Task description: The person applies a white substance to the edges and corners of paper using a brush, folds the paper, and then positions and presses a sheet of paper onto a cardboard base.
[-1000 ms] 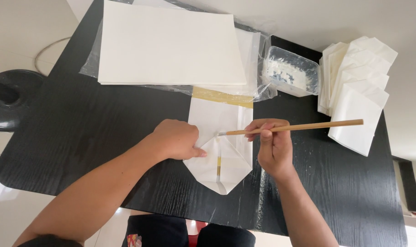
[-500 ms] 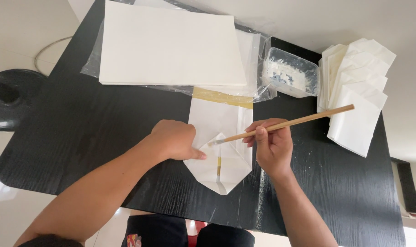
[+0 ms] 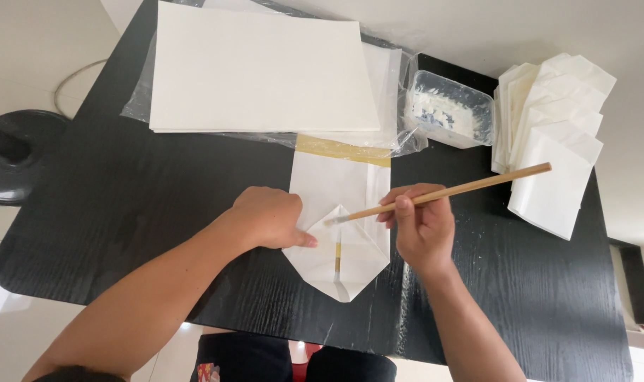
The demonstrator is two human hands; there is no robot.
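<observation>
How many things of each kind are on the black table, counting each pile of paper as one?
Piles of paper: 2, flat sheets and folded bags
Paper bag in work: 1
Brush: 1
Plastic tub: 1
Total: 5

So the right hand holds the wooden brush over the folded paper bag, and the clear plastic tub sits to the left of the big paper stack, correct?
Not quite. The head view shows the clear plastic tub to the right of the big paper stack. The rest holds: the right hand holds the wooden brush over the folded paper bag.
</observation>
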